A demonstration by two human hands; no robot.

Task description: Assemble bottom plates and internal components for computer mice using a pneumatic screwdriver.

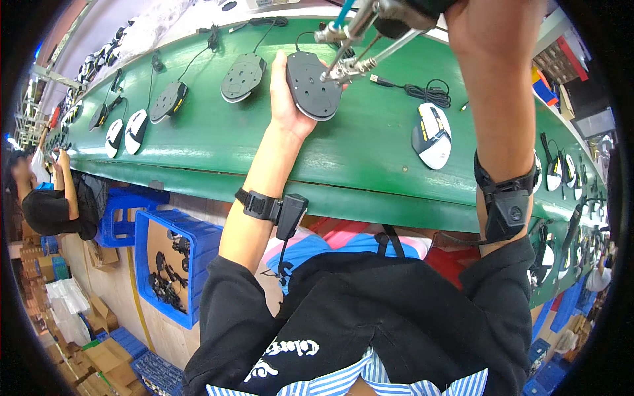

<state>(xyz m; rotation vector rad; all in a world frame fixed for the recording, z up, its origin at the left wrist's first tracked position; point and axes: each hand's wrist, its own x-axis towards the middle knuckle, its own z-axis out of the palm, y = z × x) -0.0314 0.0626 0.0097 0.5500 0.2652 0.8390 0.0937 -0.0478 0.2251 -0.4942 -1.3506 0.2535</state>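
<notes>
Could skid the silvery metal tool (347,68) across the upturned dark-grey oval plastic mouse (313,87) by slackening left fingers (280,76), clamped on it; cannot tell how right hand's (470,28) fingers stand.

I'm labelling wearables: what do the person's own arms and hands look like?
Both forearms wear black straps with dark boxy devices, a thin black cable below the left one. Sleeves are black. Left hand and right hand look ungloved.
</notes>
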